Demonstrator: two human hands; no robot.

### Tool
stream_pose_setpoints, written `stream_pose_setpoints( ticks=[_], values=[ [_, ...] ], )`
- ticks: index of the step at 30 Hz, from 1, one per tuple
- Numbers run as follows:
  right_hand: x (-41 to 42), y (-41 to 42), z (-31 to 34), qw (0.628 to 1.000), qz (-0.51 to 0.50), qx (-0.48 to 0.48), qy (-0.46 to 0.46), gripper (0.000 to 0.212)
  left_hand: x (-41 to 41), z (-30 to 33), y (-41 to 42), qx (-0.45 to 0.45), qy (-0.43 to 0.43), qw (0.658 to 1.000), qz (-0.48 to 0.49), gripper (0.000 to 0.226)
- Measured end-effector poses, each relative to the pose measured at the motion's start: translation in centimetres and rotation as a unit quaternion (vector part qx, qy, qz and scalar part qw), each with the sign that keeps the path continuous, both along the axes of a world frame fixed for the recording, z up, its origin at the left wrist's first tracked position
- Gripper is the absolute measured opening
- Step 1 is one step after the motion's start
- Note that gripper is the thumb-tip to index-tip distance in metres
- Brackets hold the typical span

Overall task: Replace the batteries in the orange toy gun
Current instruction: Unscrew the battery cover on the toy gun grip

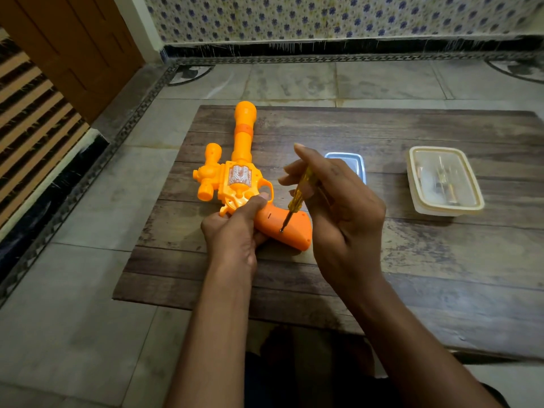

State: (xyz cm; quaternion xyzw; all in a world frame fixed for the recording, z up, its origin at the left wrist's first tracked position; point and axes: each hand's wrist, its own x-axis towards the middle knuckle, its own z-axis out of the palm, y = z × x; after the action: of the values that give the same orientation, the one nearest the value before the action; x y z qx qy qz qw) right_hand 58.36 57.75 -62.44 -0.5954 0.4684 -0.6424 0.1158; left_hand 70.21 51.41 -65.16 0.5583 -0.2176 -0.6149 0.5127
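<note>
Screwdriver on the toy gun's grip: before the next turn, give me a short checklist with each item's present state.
1. Screwdriver tip seated at the screw hole on the toy gun grip: ok.
2. Right hand holds the screwdriver handle: ok.
3. Left hand grips the gun where grip meets body, steadying it: ok.
4. Gun lies on the wooden board: ok.
5. Small metal tray nearby for the screw: ok.
6. New batteries in the lidded plastic container: cannot tell.
</note>
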Motion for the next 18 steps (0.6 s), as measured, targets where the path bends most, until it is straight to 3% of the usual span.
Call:
stream_pose_setpoints(
  ticks=[5,18],
  values=[
    [0.32,-0.17,0.19,0.999,-0.038,0.005,0.023,0.038,-0.04,0.15,0.13,-0.006,0.005,1.000,0.001,0.023],
    [0.08,-0.11,0.06,0.998,-0.061,-0.013,0.027,0.037,0.06,0.10,-0.04,0.004,0.010,1.000,0.002,0.034]
  ],
)
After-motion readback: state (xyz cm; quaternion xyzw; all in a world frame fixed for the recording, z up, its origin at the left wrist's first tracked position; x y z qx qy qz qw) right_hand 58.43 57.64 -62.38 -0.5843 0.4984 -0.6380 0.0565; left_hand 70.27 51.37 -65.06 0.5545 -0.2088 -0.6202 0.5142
